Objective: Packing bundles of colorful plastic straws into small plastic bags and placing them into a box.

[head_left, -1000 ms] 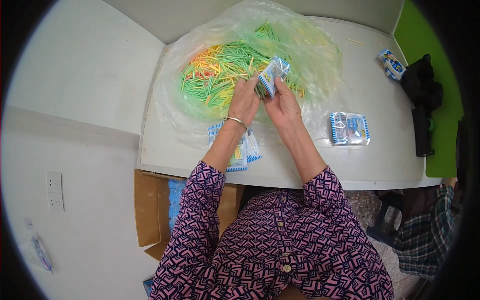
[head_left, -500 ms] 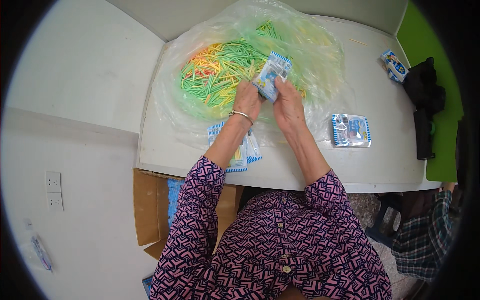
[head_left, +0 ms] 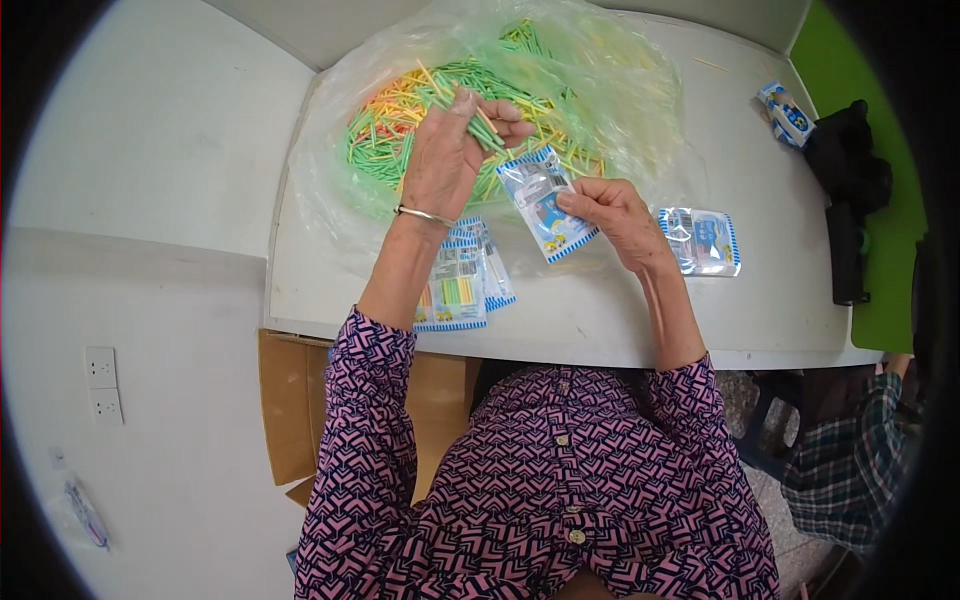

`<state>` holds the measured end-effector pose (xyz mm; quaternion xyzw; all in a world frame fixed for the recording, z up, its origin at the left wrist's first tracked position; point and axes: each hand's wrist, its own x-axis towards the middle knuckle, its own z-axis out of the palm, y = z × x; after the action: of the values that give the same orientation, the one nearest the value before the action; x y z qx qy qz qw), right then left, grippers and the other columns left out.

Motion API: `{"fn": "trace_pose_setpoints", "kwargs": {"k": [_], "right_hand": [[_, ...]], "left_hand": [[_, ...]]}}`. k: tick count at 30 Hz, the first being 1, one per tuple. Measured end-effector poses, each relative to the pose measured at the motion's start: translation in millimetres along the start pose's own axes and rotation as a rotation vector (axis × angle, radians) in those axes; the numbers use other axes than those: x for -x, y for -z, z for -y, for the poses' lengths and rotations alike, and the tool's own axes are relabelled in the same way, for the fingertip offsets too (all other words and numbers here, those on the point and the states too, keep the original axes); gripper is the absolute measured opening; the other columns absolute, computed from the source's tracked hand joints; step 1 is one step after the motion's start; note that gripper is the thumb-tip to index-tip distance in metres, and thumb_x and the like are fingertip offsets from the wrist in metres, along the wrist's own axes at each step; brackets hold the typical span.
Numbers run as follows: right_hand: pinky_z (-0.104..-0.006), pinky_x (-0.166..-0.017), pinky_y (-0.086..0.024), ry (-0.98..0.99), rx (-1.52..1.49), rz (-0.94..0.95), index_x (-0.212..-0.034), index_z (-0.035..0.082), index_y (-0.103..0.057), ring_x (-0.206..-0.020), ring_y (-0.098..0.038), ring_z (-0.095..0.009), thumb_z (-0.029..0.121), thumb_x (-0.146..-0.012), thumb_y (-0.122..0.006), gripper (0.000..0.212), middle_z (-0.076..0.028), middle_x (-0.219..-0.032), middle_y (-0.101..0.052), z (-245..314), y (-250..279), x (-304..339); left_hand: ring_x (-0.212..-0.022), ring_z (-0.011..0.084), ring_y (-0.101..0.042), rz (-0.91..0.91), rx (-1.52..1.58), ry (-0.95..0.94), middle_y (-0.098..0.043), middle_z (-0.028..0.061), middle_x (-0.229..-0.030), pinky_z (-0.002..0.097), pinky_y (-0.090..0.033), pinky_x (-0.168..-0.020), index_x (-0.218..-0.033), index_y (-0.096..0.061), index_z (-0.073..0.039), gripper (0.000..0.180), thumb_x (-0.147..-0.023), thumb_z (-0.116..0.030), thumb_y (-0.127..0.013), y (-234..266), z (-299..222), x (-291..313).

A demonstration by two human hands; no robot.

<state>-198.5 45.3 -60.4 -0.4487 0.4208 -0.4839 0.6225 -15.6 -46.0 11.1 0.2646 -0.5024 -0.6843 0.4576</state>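
My left hand [head_left: 450, 148] is closed round a small bunch of thin coloured sticks [head_left: 484, 130], green with some orange and yellow. It is held over a large clear plastic bag [head_left: 640, 110], spread open and heaped with loose sticks [head_left: 400, 110] in green, yellow and pinkish red. In my right hand [head_left: 622, 215], a blue-and-white clear packet [head_left: 548, 205] is pinched at its side, tilted, in front of the heap. Whether that packet holds any sticks I cannot tell. Below my left wrist lie several similar packets [head_left: 455, 290]; sticks show through one.
On the table [head_left: 590, 330], a flat pile of packets [head_left: 700, 242] sits to my right. A crumpled blue-and-white pack [head_left: 786, 115] and a black object [head_left: 850, 170] lie by the green panel [head_left: 880, 260]. Under the table edge at left stands a cardboard box [head_left: 288, 405].
My left hand has left the packet, moved left over the heap and now holds a bunch of sticks. My right hand has drawn the packet slightly lower and to the right.
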Motion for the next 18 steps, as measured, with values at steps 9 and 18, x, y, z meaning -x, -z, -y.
{"fn": "trace_pose_setpoints", "kwargs": {"k": [9, 18], "right_hand": [[-0.0206, -0.062, -0.035, -0.020, -0.012, 0.094, -0.076, 0.004, -0.066, -0.065, -0.044, -0.003, 0.024, -0.086, -0.066, 0.022, 0.006, -0.067, -0.056, 8, -1, 8], [-0.0209, -0.065, -0.038, -0.011, -0.060, 0.101, -0.080, 0.002, -0.068, -0.068, -0.049, -0.004, 0.024, -0.085, -0.067, 0.022, 0.004, -0.071, -0.060, 8, -2, 10]], "left_hand": [[-0.086, 0.0185, -0.064, 0.139, -0.385, 0.007, -0.066, 0.0146, -0.094, 0.0288, -0.053, -0.077, -0.096, -0.060, 0.002, 0.046, -0.099, -0.038, -0.039, -24, -2, 20], [-0.087, 0.0109, -0.060, 0.146, -0.464, 0.001, -0.065, 0.0105, -0.105, 0.0241, -0.051, -0.076, -0.105, -0.058, 0.001, 0.044, -0.099, -0.038, -0.039, -27, 12, 35]]}}
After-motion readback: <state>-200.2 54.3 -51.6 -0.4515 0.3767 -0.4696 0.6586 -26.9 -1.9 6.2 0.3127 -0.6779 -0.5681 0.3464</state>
